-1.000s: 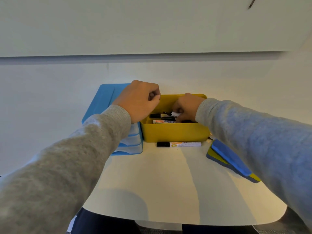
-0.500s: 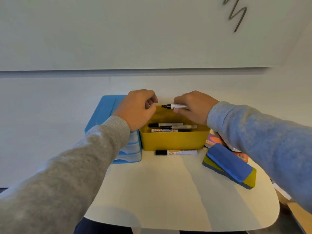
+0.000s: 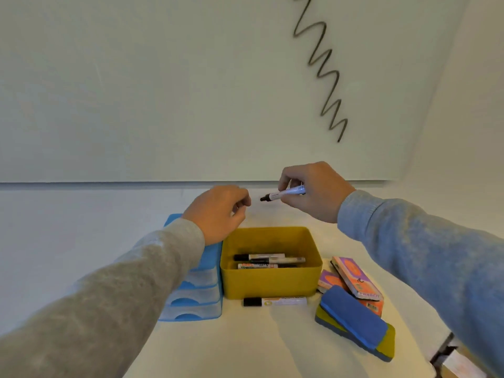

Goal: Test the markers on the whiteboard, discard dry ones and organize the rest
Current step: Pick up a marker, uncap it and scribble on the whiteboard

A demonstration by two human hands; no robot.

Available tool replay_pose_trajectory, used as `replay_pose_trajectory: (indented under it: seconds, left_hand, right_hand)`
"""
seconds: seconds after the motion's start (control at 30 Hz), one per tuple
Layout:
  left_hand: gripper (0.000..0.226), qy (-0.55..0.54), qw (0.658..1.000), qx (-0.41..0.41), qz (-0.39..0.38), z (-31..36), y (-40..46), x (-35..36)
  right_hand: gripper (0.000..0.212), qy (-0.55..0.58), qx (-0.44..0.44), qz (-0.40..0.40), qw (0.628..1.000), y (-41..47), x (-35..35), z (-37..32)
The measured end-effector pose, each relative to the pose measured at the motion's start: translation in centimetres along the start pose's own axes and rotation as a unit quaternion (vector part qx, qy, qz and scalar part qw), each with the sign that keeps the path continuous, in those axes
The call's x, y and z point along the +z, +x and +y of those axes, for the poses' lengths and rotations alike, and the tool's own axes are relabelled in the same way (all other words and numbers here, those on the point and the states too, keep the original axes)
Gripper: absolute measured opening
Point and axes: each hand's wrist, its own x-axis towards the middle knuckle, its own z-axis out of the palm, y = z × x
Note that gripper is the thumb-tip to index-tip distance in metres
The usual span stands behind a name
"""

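Note:
My right hand grips a white marker with a black cap, held level above the yellow box, cap end pointing left. My left hand hovers just left of that cap, fingers curled with nothing visible in them, a small gap away from it. Inside the yellow box lie three markers. Another black-capped marker lies on the table in front of the box. The whiteboard fills the wall behind and carries a dark zigzag line at the upper right.
A blue set of plastic drawers stands left of the yellow box. To the right lie a blue and yellow eraser and orange and pink erasers. The white table has a rounded front edge.
My right hand lifted a marker out of the yellow box and raised it above the box. My left hand rose beside it. The view tilted up, showing more of the whiteboard.

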Motion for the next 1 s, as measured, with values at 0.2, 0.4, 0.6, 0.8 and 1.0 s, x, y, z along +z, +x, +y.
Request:
replay_pose_trajectory:
  seconds: [0.2, 0.4, 0.6, 0.8, 1.0]
  left_hand:
    - [0.018, 0.042, 0.992, 0.033, 0.113, 1.2, 3.1, -7.2]
    - [0.02, 0.061, 0.965, 0.058, 0.249, 2.9, 6.2, -13.8]
    - [0.037, 0.143, 0.932, 0.038, 0.331, 4.3, 8.8, -17.9]
    - [0.067, 0.233, 0.931, -0.028, 0.279, 3.3, 10.4, -17.9]
    - [0.08, 0.274, 0.929, -0.03, 0.248, 2.4, 10.5, -15.9]
  right_hand:
    - [0.005, 0.107, -0.002, 0.207, 0.972, 2.5, -4.8, -2.6]
    - [0.009, 0.129, -0.043, 0.359, 0.923, 6.0, -10.4, -5.6]
    - [0.006, 0.097, -0.105, 0.424, 0.894, 10.0, -14.7, -7.9]
    - [0.012, 0.085, -0.144, 0.403, 0.9, 12.7, -15.2, -8.1]
    - [0.017, 0.018, -0.185, 0.43, 0.884, 15.5, -17.1, -8.5]
